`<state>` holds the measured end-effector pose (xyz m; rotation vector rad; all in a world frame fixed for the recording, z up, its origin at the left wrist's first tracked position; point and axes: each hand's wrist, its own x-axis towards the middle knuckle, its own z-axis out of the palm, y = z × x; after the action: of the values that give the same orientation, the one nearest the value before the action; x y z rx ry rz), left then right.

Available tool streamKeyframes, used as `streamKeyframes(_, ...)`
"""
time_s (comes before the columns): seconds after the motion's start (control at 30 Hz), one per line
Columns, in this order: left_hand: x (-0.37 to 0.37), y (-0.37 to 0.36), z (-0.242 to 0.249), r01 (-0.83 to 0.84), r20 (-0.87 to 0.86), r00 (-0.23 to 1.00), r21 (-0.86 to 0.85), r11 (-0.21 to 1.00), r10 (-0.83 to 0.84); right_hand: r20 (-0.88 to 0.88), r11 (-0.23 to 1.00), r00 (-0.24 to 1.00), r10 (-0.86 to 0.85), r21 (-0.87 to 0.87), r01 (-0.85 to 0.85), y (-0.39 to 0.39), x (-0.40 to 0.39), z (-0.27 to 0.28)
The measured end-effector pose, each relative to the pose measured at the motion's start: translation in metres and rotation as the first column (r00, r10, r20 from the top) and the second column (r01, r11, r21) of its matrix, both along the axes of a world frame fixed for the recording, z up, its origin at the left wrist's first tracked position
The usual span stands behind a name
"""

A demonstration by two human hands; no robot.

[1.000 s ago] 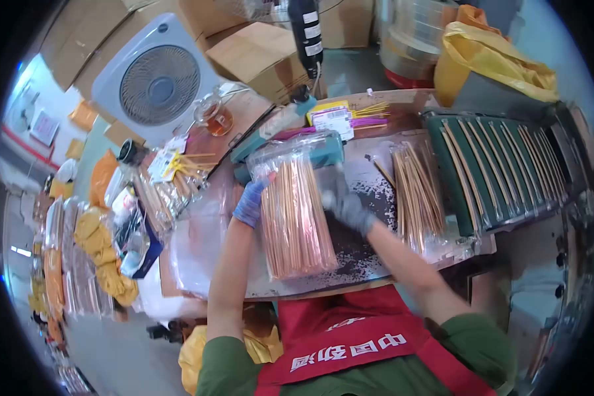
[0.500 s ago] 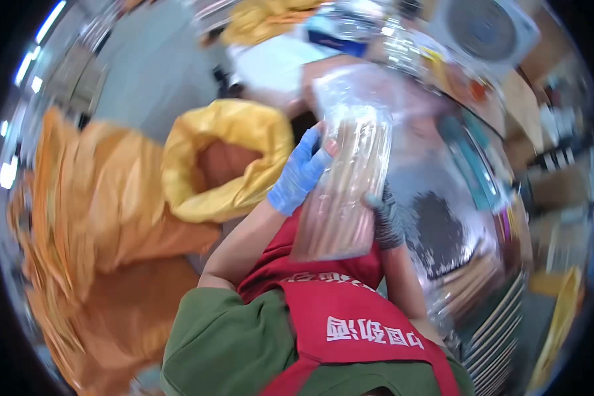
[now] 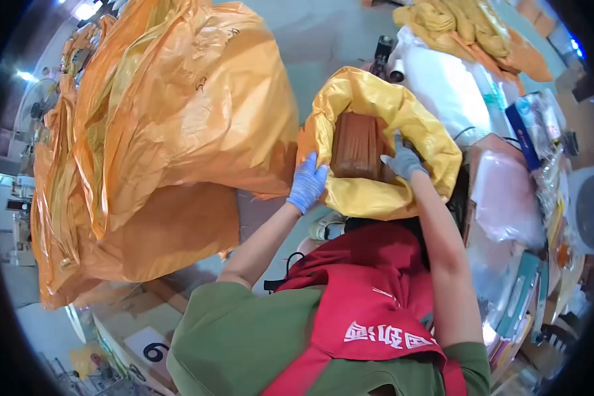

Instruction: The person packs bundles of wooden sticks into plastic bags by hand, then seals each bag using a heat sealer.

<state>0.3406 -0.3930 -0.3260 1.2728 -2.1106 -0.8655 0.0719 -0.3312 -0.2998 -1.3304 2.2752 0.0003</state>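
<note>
From where I stand, the far left is taken up by a big, crumpled orange sack (image 3: 237,99), its loose plastic gathered in deep folds. Just right of it is the person's left hand (image 3: 307,183), in a thin blue glove, its fingers against the outer side of a smaller open sack (image 3: 389,201) whose yellow mouth is rolled outward. Whether those fingers pinch the plastic or merely rest on it, I cannot tell. Down inside that mouth, towards its left side, lies a ribbed brown bundle (image 3: 356,146), which I take to be slim sticks packed side by side; its lower part is hidden. The right hand (image 3: 404,158), gloved in grey, reaches in over the right part of the mouth, fingers spread and grasping nothing that I can see. Its thumb is close beside the bundle, though contact is unclear. I judge the step in hand to be placing or settling at the sack's mouth. The next move, as I see it, calls for the rim to be kept wide and the bundle to be handled flat, without snagging the folded plastic. Farther right, a clear plastic pack (image 3: 508,191) lies on the worktable, with a teal device (image 3: 518,294) nearer the person.
</note>
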Motion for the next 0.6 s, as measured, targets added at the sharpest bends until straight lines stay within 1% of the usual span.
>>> streamKeyframes(0.03, -0.003, -0.001, -0.007, -0.026, -0.112, 0.993, 0.016, 1.0, 0.028, 0.163, 0.997, 0.986, 0.018, 0.074, -0.03, 0.01, -0.01, -0.01)
streamKeyframes(0.07, -0.008, -0.006, -0.005, -0.021, -0.091, 0.996, 0.028, 0.999, 0.024, 0.185, 0.992, 0.976, 0.116, 0.017, -0.121, 0.027, -0.022, -0.026)
streamKeyframes(0.1, -0.011, -0.008, 0.0, -0.07, -0.126, 0.988, 0.136, 0.988, 0.087, 0.096, 0.967, 0.976, 0.197, 0.144, -0.209, 0.035, -0.022, -0.006)
streamKeyframes(0.13, -0.013, -0.005, 0.0, -0.119, -0.146, 0.976, 0.25, 0.961, 0.159, 0.119, 0.939, 0.973, 0.196, 0.265, -0.221, 0.037, -0.033, -0.005)
streamKeyframes(0.17, -0.019, -0.002, -0.005, -0.132, -0.111, 0.98, 0.263, 0.956, 0.166, 0.147, 0.897, 0.969, 0.197, 0.373, -0.238, 0.039, -0.044, -0.006)
streamKeyframes(0.2, -0.026, -0.001, -0.006, -0.175, -0.135, 0.966, 0.281, 0.943, 0.219, 0.206, 0.925, 0.975, 0.085, 0.347, -0.154, 0.037, -0.05, 0.006)
streamKeyframes(0.23, -0.034, 0.001, -0.005, -0.221, -0.163, 0.947, 0.293, 0.93, 0.276, 0.233, 0.921, 0.968, 0.095, 0.349, -0.174, 0.04, -0.06, -0.002)
streamKeyframes(0.27, -0.034, 0.004, -0.011, -0.219, -0.184, 0.94, 0.322, 0.921, 0.288, 0.128, 0.985, 0.988, 0.089, 0.133, -0.106, 0.041, -0.071, -0.007)
streamKeyframes(0.3, -0.031, 0.008, -0.026, -0.232, -0.166, 0.942, 0.307, 0.923, 0.292, 0.03, 0.993, 0.998, 0.049, -0.105, -0.045, 0.038, -0.081, -0.012)
streamKeyframes(0.33, -0.026, 0.015, -0.043, -0.208, -0.121, 0.96, 0.298, 0.932, 0.253, 0.089, 0.976, 0.996, 0.006, -0.217, 0.014, 0.032, -0.096, -0.018)
streamKeyframes(0.37, -0.021, 0.024, -0.042, -0.195, -0.082, 0.971, 0.288, 0.937, 0.227, 0.103, 0.971, 0.994, 0.03, -0.238, -0.005, 0.029, -0.109, -0.028)
streamKeyframes(0.43, -0.012, 0.046, -0.005, -0.134, 0.163, 0.984, 0.378, 0.916, 0.077, 0.231, 0.952, 0.973, -0.004, -0.297, 0.074, 0.022, -0.131, -0.053)
streamKeyframes(0.47, 0.002, 0.053, 0.014, -0.141, 0.209, 0.977, 0.533, 0.834, 0.032, 0.225, 0.919, 0.974, 0.018, -0.388, 0.073, 0.022, -0.136, -0.062)
streamKeyframes(0.5, 0.022, 0.066, 0.03, -0.156, 0.24, 0.971, 0.678, 0.719, -0.016, 0.225, 0.88, 0.974, 0.038, -0.469, 0.074, 0.027, -0.138, -0.072)
streamKeyframes(0.53, 0.065, 0.086, 0.02, -0.171, 0.418, 0.905, 0.527, 0.832, -0.079, 0.22, 0.91, 0.975, 0.023, -0.409, 0.07, 0.032, -0.143, -0.085)
streamKeyframes(0.57, 0.11, 0.101, 0.018, -0.143, 0.591, 0.798, 0.376, 0.916, -0.118, 0.208, 0.937, 0.978, 0.002, -0.342, 0.071, 0.035, -0.14, -0.087)
streamKeyframes(0.6, 0.141, 0.109, 0.047, -0.337, 0.576, 0.815, 0.555, 0.76, -0.059, 0.241, 0.973, 0.97, -0.003, -0.223, 0.059, 0.035, -0.129, -0.069)
